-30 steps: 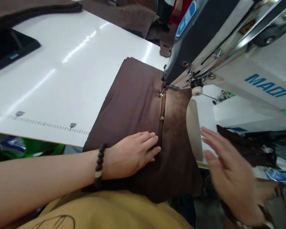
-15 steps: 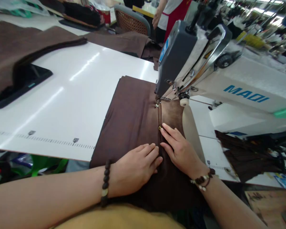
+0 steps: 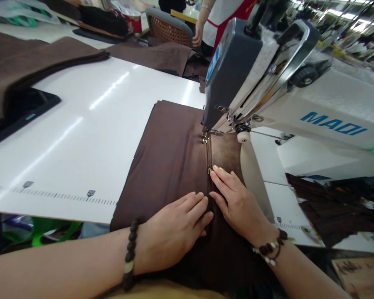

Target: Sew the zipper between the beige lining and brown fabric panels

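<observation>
A brown fabric panel lies under the presser foot of a white and grey sewing machine. A zipper runs along it from the foot toward me, with a small brass-coloured slider on it. My left hand is closed at the zipper's near part, fingers bent over the fabric and thumb tucked beside them. Right of the zipper, my right hand rests on the fabric with fingers stretched out and thumb apart. Its index fingertip touches or nearly touches the slider. The needle cannot be made out.
Stacked brown fabric pieces cover a dark tray on the white table at left. Dark brown pieces lie at right beyond the machine. At the back stand a chair and a person in a red and white apron.
The camera view has shifted slightly, so the machine appears larger and the hands a little lower. Both hands keep nearly the same place on the fabric. The person behind has moved an arm.
</observation>
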Demonstrator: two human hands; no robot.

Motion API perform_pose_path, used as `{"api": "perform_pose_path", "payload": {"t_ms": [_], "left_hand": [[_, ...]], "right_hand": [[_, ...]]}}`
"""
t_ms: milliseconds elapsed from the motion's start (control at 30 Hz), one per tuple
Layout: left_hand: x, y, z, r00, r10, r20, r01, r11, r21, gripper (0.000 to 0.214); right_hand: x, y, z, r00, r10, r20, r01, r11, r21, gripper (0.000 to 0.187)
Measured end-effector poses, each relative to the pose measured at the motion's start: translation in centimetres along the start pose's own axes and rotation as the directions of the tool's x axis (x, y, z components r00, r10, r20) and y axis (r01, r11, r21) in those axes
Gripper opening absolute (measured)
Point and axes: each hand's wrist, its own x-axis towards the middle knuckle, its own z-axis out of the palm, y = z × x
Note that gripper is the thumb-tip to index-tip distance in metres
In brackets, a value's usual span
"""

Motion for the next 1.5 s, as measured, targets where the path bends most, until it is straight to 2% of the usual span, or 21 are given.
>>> {"api": "perform_pose_path", "payload": {"t_ms": [400, 700, 1167, 1500], "left_hand": [[0.1, -0.3, 0.2, 1.0, -0.005, 0.0, 0.005, 1.0, 0.005, 0.029], [-0.1, -0.9, 0.3, 1.0, -0.01, -0.001, 0.01, 1.0, 0.013, 0.028], [1.6, -3.4, 0.1, 0.997, 0.023, 0.069, -0.023, 1.0, 0.003, 0.028], [2.7, -5.7, 0.3, 0.996, 0.054, 0.065, -0.054, 0.999, 0.004, 0.028]], "right_hand": [[0.3, 0.1, 0.0, 1.0, -0.005, 0.0, 0.005, 1.0, 0.001, 0.038], [1.0, 0.1, 0.0, 0.999, 0.046, 0.021, -0.046, 0.999, 0.006, 0.04], [3.3, 1.0, 0.5, 0.994, 0.1, 0.041, -0.1, 0.995, 0.017, 0.042], [5.2, 2.4, 0.8, 0.992, 0.118, 0.042, -0.12, 0.991, 0.056, 0.042]]}}
